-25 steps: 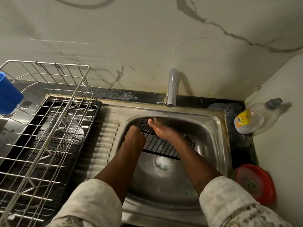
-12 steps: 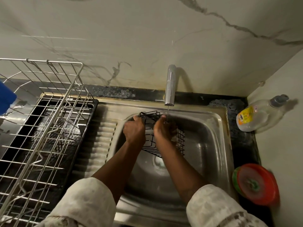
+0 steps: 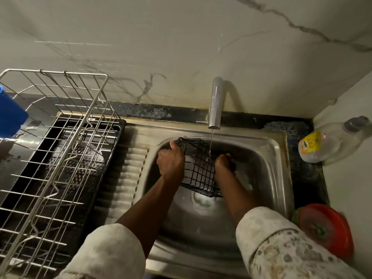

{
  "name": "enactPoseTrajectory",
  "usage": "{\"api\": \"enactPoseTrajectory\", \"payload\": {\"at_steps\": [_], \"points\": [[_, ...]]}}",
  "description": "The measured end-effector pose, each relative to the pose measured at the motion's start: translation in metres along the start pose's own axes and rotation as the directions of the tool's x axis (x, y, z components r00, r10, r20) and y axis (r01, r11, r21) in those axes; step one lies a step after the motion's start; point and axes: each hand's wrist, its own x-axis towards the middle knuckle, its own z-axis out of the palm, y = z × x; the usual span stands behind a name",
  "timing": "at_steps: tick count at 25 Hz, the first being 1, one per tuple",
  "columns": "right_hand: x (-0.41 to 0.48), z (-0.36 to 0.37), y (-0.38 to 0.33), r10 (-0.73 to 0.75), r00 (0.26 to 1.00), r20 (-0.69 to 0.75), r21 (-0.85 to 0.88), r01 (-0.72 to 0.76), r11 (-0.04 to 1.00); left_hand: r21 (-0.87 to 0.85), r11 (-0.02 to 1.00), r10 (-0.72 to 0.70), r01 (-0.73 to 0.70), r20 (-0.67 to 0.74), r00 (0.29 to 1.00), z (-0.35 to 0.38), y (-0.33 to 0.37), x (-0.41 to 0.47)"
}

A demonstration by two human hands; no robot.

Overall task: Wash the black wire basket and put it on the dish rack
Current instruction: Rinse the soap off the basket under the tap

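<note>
Head view of a steel sink [image 3: 269,150] set in a dark bench, with a marbled wall behind. The black wire basket [image 3: 198,174] is being held tilted inside the sink bowl, above the drain [image 3: 202,200], with its far corner rising to about the level of the sink's far rim. The left hand [image 3: 171,161] is gripping the basket's left edge, its fingers curled round the top wire. The right hand [image 3: 224,162] is lying against the basket's right side; its fingers are turned away from the camera, so whether they are clasping the wire cannot be told. A thin stream of water [image 3: 211,141] is running from the chrome tap [image 3: 215,103] at the far side of the sink and is landing on the basket just left of the right hand. Both forearms are bare, with pale patterned sleeves [image 3: 281,248] pushed up at the near edge of the view. To the left, beyond the ridged drainboard [image 3: 124,178], the silver wire dish rack [image 3: 60,137] is standing on a black tray [image 3: 28,178]; a blue cup [image 3: 10,115] is showing at its far left edge. To the right of the sink, a clear bottle [image 3: 326,141] with a yellow label is lying on its side in the far corner, and a red round object [image 3: 326,228] with a green centre is sitting nearer.
</note>
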Motion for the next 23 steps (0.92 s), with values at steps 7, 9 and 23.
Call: {"api": "enactPoseTrajectory", "payload": {"at_steps": [7, 9, 23], "points": [[-0.069, 0.053, -0.048, -0.084, 0.996, 0.018, -0.084, 0.085, 0.993, 0.015, 0.995, -0.097, 0.098, -0.03, 0.995, -0.002, -0.005, 0.011], [-0.063, 0.056, -0.055, -0.052, 0.998, 0.044, -0.091, 0.056, 0.994, -0.007, 0.988, -0.152, 0.152, -0.02, 0.988, -0.004, -0.005, 0.014], [-0.041, 0.038, -0.032, -0.066, 0.997, -0.038, -0.202, 0.057, 0.978, -0.048, 0.987, -0.15, 0.151, 0.03, 0.988, -0.003, -0.014, 0.033]]}}
